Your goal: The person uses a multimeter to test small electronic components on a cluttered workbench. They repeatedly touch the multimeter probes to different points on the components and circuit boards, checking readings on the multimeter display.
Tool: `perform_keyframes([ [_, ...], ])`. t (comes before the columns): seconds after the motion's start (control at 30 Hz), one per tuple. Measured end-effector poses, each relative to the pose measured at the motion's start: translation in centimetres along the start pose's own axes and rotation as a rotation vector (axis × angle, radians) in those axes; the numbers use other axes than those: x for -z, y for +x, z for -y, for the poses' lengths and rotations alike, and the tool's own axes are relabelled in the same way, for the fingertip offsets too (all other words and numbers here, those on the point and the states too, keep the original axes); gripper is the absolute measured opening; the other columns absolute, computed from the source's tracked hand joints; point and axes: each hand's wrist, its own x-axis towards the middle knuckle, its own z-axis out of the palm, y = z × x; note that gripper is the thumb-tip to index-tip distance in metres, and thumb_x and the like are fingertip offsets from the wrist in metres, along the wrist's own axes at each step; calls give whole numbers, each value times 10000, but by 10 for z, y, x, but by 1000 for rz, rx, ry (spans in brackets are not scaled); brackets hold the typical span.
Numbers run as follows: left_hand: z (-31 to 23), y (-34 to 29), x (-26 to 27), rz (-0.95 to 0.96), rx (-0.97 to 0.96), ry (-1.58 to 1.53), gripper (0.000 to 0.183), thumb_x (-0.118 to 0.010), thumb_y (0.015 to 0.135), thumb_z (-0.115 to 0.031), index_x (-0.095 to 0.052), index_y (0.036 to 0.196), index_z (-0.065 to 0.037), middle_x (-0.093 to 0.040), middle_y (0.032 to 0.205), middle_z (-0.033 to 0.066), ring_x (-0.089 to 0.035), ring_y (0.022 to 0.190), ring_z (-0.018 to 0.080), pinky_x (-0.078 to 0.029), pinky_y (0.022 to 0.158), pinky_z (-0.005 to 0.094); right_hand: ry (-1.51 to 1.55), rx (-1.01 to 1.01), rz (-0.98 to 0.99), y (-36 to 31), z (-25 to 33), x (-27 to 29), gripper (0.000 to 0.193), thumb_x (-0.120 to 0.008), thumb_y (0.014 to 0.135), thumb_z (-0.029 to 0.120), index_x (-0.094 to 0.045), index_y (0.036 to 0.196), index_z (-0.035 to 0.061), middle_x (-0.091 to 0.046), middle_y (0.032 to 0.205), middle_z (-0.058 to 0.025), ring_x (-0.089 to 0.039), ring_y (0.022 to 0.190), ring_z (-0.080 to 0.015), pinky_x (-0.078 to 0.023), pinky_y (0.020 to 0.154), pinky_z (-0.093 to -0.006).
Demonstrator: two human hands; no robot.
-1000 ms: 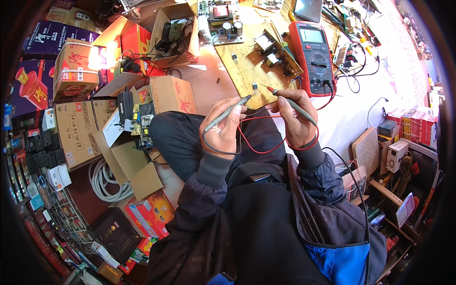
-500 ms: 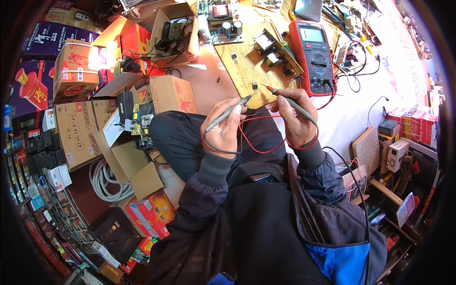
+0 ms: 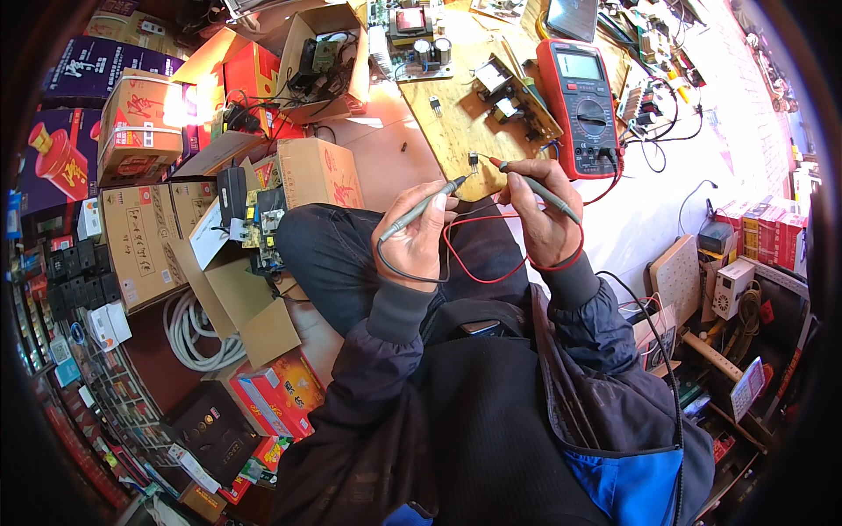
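Observation:
My left hand [image 3: 416, 238] is closed round a grey test probe [image 3: 405, 220] with a black lead; its tip reaches the legs of a small black transistor [image 3: 474, 160] at the near edge of the wooden board [image 3: 430, 112]. Closed on the other probe [image 3: 548, 195], which has a red lead, is my right hand [image 3: 542, 219]. This probe's tip points left, close to the transistor's body; whether it touches I cannot tell. Beyond my right hand lies a red multimeter [image 3: 579, 105] with a lit screen, the leads plugged into its lower end. Another transistor [image 3: 435, 106] lies farther off on the board.
Circuit boards [image 3: 516, 98] lie on the wooden board, another [image 3: 410, 44] at its far end. At left stand cardboard boxes [image 3: 143, 237], an open box of cables [image 3: 324, 70] and a coil of white hose [image 3: 195, 337]. Shelved tools and a speaker-like box [image 3: 733, 286] stand at right.
My right hand has shifted slightly left, bringing the red-lead probe's tip nearer the transistor. My left hand and its probe stay almost where they were.

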Motion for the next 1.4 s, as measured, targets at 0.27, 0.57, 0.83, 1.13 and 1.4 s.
perform_keyframes([
  [0.27, -1, 0, 0, -6, 5, 22, 215, -668, 1051, -53, -702, 1212, 86, -752, 1083, 159, -748, 912, 197, -609, 855, 312, -44, 41, 14, 1, -1, 2, 158, -597, 1067, 57, -635, 1164, -61, -716, 890, -108, -701, 819, -150, -563, 776, -284],
  [0.57, 2, 1, 4, 48, -6, 9, 216, -632, 1060, -17, -685, 1247, 78, -706, 1185, 151, -746, 1001, 218, -649, 860, 325, -40, 77, -35, 2, -12, 1, 164, -691, 1016, 91, -708, 1154, 4, -702, 849, -73, -663, 745, -126, -526, 687, -279],
  [0.83, 0, 1, 0, 1, -2, -16, 220, -662, 1052, -56, -704, 1209, 92, -758, 1078, 168, -750, 935, 210, -621, 863, 322, 11, 55, -34, 1, -12, 1, 163, -690, 1013, 86, -708, 1152, 4, -707, 853, -71, -677, 758, -131, -530, 705, -280],
  [1.13, 3, 3, 4, -8, -30, -40, 220, -654, 1051, -48, -703, 1206, 100, -758, 1084, 183, -758, 940, 228, -646, 836, 337, -79, 74, 35, 1, -8, 4, 162, -608, 1064, 58, -630, 1172, -60, -718, 911, -111, -710, 831, -153, -574, 784, -288],
  [1.4, 5, 3, 3, -5, -39, -35, 214, -656, 1050, -42, -702, 1205, 100, -757, 1084, 183, -757, 939, 226, -645, 830, 331, -24, 52, 31, 1, -4, 5, 174, -596, 1069, 59, -620, 1185, -69, -712, 903, -112, -711, 838, -159, -576, 800, -292],
])
